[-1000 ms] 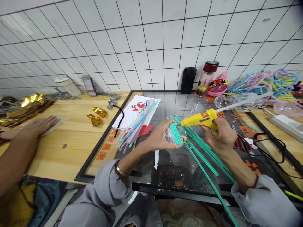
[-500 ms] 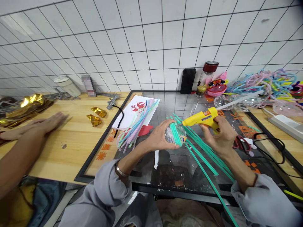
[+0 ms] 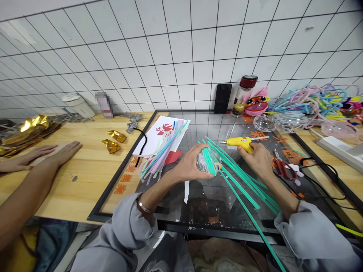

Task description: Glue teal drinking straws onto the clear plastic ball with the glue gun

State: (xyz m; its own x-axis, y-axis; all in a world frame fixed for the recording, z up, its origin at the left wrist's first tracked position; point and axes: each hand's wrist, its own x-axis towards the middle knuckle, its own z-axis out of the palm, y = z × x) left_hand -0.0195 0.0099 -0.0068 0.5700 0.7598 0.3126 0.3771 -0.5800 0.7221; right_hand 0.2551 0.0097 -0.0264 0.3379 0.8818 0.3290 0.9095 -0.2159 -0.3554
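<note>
My left hand [image 3: 191, 162] is wrapped round a clear plastic ball [image 3: 202, 161] with teal strips [image 3: 209, 160] across its surface; a small multicoloured bit shows at its right side. Gripped by the handle in my right hand [image 3: 259, 158] is a yellow hot glue gun [image 3: 239, 142], a white glue stick [image 3: 260, 138] jutting from its back. Its nozzle points left, apart from the ball and above it in the picture. Long teal pipe cleaners [image 3: 241, 179] lie fanned over the dark glass between my hands.
Pastel pipe cleaners [image 3: 164, 149] lie on white paper [image 3: 149, 132]. Red-handled scissors [image 3: 283, 168] and a black cord [image 3: 334, 177] are at right. A phone [image 3: 222, 98] and glass bottle [image 3: 244, 96] stand by the wall. A co-worker's hands [image 3: 66, 151] rest on the wooden table, left.
The glue gun has moved away from the ball, back towards the wall, and now lies flatter. My left hand keeps the ball in place. The co-worker's hands have shifted over the paper strip.
</note>
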